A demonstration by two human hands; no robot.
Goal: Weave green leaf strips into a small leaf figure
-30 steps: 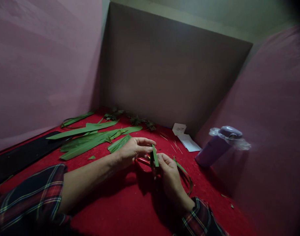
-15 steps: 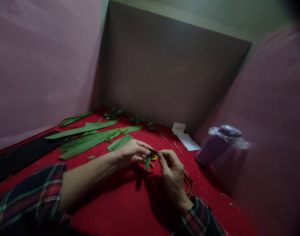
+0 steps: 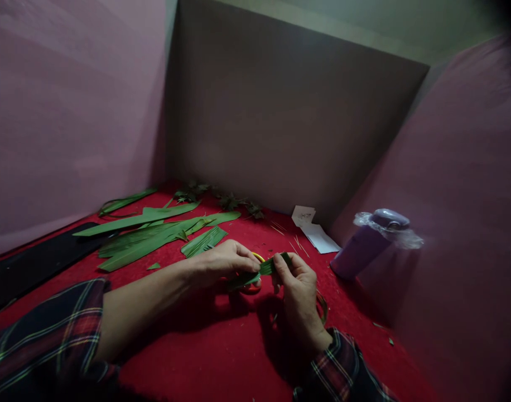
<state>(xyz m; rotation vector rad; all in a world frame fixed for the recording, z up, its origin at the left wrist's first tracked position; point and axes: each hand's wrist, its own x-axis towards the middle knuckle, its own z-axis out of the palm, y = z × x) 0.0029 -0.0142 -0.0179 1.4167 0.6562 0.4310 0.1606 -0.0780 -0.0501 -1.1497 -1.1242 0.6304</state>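
Note:
Both of my hands pinch one short green leaf strip [image 3: 264,269] just above the red cloth. My left hand [image 3: 222,261] grips its left end with curled fingers. My right hand [image 3: 296,285] grips its right end between thumb and forefinger. The strip lies nearly level between them. Under the hands, scissors with red and yellow handles [image 3: 252,286] rest on the cloth, mostly hidden. A thin curled leaf strip [image 3: 322,306] loops beside my right wrist.
Long green leaves [image 3: 155,234] lie spread at the left, with small dark leaf scraps [image 3: 222,200] at the back. A black flat object [image 3: 38,262] lies at far left. White paper slips [image 3: 316,231] and a purple bottle [image 3: 370,240] sit at the right. Pink and brown walls enclose the red table [image 3: 205,352].
The strip stood upright in my right hand a second ago. It has been turned down to lie level, and both hands now pinch its ends.

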